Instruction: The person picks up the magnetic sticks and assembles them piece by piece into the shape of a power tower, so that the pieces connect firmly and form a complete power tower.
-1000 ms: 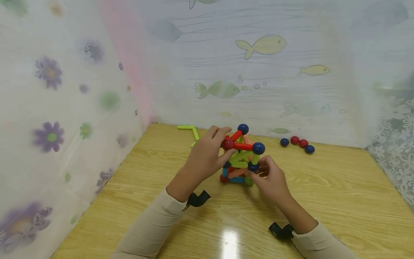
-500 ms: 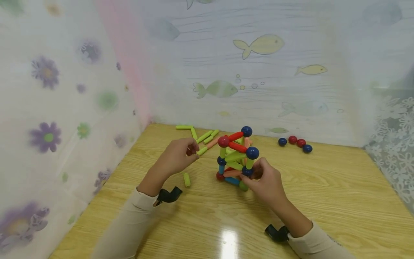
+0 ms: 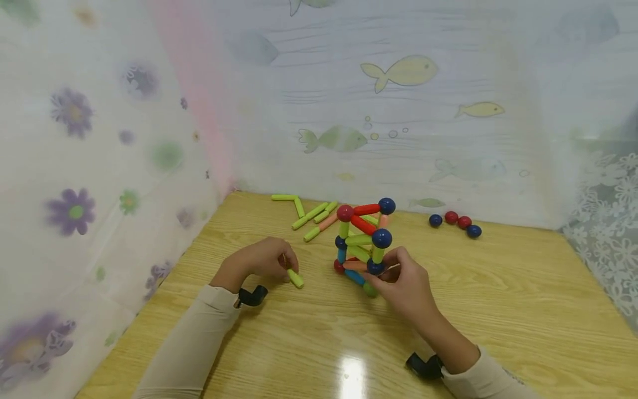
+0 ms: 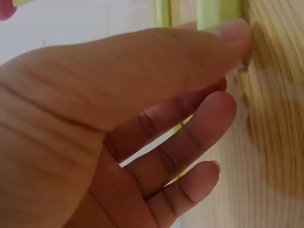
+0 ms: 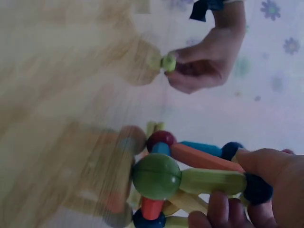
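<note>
My left hand pinches a short lime-green rod low over the table; in the left wrist view the thumb lies against the lime-green rod, the other fingers loosely curved below. A two-level frame of coloured rods and balls stands at the middle of the table, with a crimson ball and dark blue balls on top. My right hand holds this frame by a dark blue ball at its mid-level near corner. In the right wrist view a green ball forms a bottom corner.
Several lime-green rods lie at the back left, one joined to an orange rod. Two dark blue balls and two crimson balls rest at the back right. Printed fabric hangs behind the table.
My left hand has let go of the frame's top, moved left and down, and picked up the loose lime-green rod. The frame has turned slightly in my right hand's grip.
</note>
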`<state>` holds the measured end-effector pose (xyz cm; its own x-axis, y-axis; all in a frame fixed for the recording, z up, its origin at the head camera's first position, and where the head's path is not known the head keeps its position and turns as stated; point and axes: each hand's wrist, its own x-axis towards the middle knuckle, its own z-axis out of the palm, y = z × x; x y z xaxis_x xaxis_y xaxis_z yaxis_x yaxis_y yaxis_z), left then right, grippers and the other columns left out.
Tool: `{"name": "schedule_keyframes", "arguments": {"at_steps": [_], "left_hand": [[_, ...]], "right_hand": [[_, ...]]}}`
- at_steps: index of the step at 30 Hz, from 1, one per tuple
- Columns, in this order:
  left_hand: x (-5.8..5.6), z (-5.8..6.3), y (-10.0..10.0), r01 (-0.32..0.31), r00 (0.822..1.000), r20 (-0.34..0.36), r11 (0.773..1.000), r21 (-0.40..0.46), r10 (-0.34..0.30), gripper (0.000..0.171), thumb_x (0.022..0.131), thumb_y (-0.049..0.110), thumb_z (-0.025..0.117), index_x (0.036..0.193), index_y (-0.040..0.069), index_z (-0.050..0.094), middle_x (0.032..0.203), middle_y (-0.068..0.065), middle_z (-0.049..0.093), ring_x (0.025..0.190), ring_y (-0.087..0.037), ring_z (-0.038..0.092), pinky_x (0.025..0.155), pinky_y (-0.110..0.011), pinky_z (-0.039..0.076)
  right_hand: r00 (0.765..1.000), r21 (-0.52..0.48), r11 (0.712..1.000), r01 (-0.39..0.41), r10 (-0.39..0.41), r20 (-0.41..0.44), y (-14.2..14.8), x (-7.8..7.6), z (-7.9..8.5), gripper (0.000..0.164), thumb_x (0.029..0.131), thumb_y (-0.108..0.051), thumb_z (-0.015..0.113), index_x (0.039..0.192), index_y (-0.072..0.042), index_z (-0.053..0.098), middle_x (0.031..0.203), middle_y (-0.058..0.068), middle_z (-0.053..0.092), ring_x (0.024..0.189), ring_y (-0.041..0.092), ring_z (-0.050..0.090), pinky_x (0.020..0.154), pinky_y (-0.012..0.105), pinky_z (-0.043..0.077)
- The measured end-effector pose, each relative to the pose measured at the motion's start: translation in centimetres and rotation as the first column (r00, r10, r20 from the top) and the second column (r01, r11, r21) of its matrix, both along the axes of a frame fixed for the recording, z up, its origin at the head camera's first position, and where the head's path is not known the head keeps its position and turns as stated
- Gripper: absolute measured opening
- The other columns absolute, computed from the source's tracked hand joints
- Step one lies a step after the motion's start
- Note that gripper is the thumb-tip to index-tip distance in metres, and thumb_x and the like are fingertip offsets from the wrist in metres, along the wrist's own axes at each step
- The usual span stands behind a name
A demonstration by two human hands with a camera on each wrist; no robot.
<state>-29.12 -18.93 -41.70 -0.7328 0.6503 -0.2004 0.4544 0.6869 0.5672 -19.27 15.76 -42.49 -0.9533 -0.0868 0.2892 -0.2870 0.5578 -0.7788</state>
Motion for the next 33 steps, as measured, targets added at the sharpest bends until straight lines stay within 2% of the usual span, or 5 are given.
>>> {"name": "schedule_keyframes", "arguments": {"at_steps": [8, 12, 17, 27, 33], "left_hand": [[0.3, 1.4, 0.5, -0.071, 0.990, -0.117, 0.994, 0.086, 0.081, 0.008, 0.096, 0.025, 0.077, 0.104, 0.023, 0.077, 0.094, 0.010, 0.072, 0.085, -0.008, 0.066, 0.079, -0.033, 0.056], [0.5, 2.3, 0.9, -0.093, 0.986, -0.128, 0.986, 0.139, 0.111, 0.015, 0.099, 0.028, 0.073, 0.111, 0.022, 0.078, 0.100, 0.010, 0.074, 0.090, -0.008, 0.068, 0.081, -0.032, 0.057], [1.0, 3.7, 1.8, -0.145, 0.974, -0.136, 0.964, 0.223, 0.178, 0.020, 0.101, 0.029, 0.070, 0.115, 0.018, 0.078, 0.101, 0.005, 0.077, 0.089, -0.015, 0.071, 0.077, -0.034, 0.058], [3.1, 7.1, 5.3, -0.213, 0.817, -0.370, 0.828, 0.518, 0.442, 0.025, 0.100, 0.036, 0.071, 0.117, 0.020, 0.078, 0.102, 0.006, 0.076, 0.089, -0.009, 0.070, 0.073, -0.032, 0.059], [5.6, 9.8, 8.4, -0.042, 0.787, -0.470, 0.795, 0.606, 0.399, 0.019, 0.097, 0.031, 0.075, 0.110, 0.019, 0.081, 0.098, 0.008, 0.075, 0.085, -0.007, 0.066, 0.069, -0.032, 0.056]], "right_hand": [[0.994, -0.010, 0.996, -0.085, 0.084, -0.066, 0.0, 0.0, 0.4, 0.036, 0.083, -0.006, 0.081, 0.114, -0.012, 0.062, 0.107, 0.004, 0.066, 0.090, 0.018, 0.067, 0.075, 0.034, 0.060], [0.996, -0.007, 0.999, -0.038, 0.037, -0.087, 0.9, -1.3, 0.2, 0.069, 0.081, -0.011, 0.087, 0.140, -0.012, 0.051, 0.137, 0.009, 0.053, 0.120, 0.031, 0.056, 0.092, 0.050, 0.055], [0.983, -0.018, 0.983, -0.184, 0.184, 0.006, 1.6, -2.9, 0.1, 0.106, 0.082, -0.028, 0.091, 0.164, -0.024, 0.024, 0.165, 0.006, 0.034, 0.150, 0.034, 0.036, 0.115, 0.065, 0.037], [0.989, -0.067, 0.989, -0.132, 0.136, 0.064, 1.1, -3.1, -0.2, 0.085, 0.082, -0.028, 0.091, 0.148, -0.010, 0.041, 0.137, 0.007, 0.057, 0.128, 0.029, 0.057, 0.109, 0.055, 0.048], [0.993, -0.061, 0.993, -0.104, 0.107, 0.044, 1.0, -2.8, -0.4, 0.062, 0.083, -0.028, 0.090, 0.126, -0.012, 0.048, 0.112, 0.004, 0.068, 0.106, 0.021, 0.067, 0.097, 0.047, 0.057]]}}
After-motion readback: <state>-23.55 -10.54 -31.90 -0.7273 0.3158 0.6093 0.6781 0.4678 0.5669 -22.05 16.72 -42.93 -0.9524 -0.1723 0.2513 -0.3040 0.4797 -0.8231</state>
